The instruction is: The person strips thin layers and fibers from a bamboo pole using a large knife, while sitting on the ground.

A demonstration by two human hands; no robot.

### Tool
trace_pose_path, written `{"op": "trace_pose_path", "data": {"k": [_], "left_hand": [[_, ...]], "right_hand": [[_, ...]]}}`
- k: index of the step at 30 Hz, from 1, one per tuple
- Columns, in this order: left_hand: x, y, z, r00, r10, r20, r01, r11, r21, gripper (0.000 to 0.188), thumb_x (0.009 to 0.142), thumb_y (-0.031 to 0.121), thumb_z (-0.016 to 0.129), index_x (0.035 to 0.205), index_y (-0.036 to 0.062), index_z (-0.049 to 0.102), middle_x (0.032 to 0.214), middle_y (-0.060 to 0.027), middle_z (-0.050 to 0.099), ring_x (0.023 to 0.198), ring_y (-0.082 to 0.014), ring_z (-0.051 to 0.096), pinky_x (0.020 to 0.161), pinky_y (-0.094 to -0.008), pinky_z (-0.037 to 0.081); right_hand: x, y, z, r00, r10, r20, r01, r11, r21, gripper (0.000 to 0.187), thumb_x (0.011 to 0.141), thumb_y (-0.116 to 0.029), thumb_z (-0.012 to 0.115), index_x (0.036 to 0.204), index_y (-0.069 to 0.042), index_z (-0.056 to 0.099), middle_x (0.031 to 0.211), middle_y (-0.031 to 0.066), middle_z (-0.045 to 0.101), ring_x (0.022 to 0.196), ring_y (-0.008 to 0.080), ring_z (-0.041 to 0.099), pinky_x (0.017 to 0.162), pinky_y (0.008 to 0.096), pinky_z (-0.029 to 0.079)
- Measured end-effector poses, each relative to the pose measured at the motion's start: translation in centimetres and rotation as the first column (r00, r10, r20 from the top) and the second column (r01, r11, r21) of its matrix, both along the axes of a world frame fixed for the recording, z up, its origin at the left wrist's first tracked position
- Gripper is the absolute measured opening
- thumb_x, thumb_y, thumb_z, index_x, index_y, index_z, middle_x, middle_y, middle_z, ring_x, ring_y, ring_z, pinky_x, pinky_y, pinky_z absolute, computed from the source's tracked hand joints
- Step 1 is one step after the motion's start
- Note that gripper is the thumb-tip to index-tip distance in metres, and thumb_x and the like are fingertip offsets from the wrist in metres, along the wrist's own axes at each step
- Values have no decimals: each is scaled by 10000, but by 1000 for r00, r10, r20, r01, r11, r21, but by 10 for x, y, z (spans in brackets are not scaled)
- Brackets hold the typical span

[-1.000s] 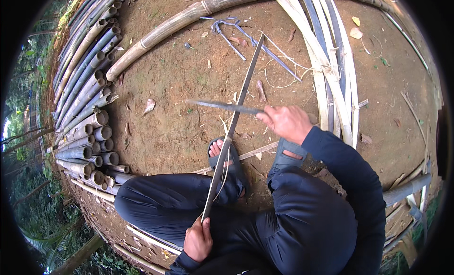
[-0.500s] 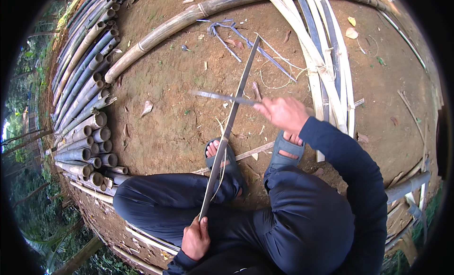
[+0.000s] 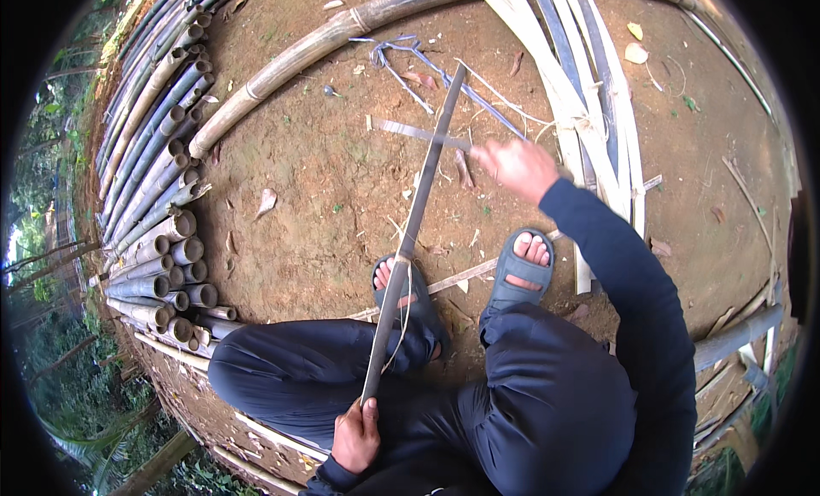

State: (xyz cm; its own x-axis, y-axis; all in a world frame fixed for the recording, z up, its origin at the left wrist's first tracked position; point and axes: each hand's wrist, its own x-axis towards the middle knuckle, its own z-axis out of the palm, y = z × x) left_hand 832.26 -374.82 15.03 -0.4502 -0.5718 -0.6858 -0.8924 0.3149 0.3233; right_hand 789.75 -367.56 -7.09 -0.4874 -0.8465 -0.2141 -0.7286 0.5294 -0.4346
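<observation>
My left hand, low in the view at my lap, is closed round the near end of a long dark bamboo strip. The strip slants up and away past my left foot, its far end above the dirt. A thin pale fibre hangs loose along its lower half. In my right hand is a knife, its narrow blade pointing left. That blade crosses the strip's upper part; whether it touches is unclear. The knife's handle is mostly hidden in my fingers.
Stacked bamboo poles lie at the left. A thick bamboo pole curves across the far ground. Pale split strips lie at the right of centre, near a tangled bluish cord. My sandalled feet rest on the dirt.
My right hand and the knife have moved away from me, farther up the strip. My left hand keeps its hold, and the strip has barely shifted.
</observation>
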Motion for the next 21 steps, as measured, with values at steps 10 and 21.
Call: {"op": "trace_pose_path", "data": {"k": [10, 21], "left_hand": [[-2, -5, 0, 1000, 22, 4, -22, 999, 27, 386, 1046, 281, 450, 806, -5, 546, 579, -159, 530, 542, -340, 555, 530, -425, 413], [3, -3, -1, 999, 19, 32, -20, 999, 33, 394, 1047, 298, 443, 815, -4, 546, 584, -183, 532, 545, -395, 579, 530, -458, 412]], "right_hand": [[-31, -10, -12, 989, -122, -89, 120, 992, -31, 657, 1036, -520, 314, 874, 0, 681, 711, 230, 669, 692, 400, 691, 669, 515, 563], [-81, -6, -44, 983, -160, -93, 164, 986, 39, 709, 1051, -529, 259, 763, -42, 687, 577, 156, 584, 547, 301, 647, 584, 465, 553]]}}
